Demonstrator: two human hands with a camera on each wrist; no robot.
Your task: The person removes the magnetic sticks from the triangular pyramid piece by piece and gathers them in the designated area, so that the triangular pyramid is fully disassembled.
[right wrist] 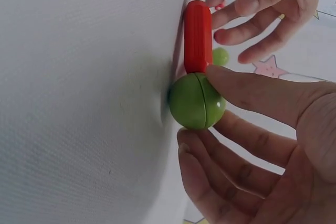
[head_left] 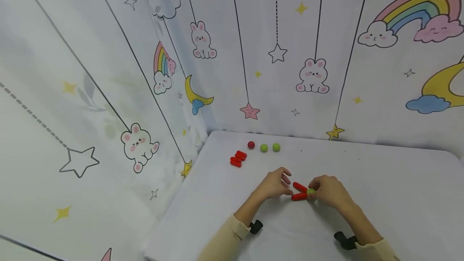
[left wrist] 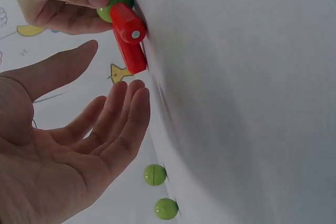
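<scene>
My right hand (head_left: 331, 191) pinches a glossy green ball (right wrist: 189, 101) with a seam round it, thumb on one side and fingertips on the other. Two red ribbed rods, one (head_left: 299, 187) farther back and one (head_left: 299, 197) nearer, meet the ball at one end and spread apart in a V toward the left. A small pale dot marks the end of the nearer rod (left wrist: 128, 24) in the left wrist view. Beside the rods' free ends is my left hand (head_left: 274, 183), fingers loosely bent and thumb apart, holding nothing.
Farther back on the white-covered table (head_left: 391, 196) lie a red ball (head_left: 251, 145) and two green balls, one (head_left: 264, 148) beside the other (head_left: 276, 147). Several red rods (head_left: 236, 164) are grouped at the left. A patterned curtain (head_left: 232, 71) hangs behind the table.
</scene>
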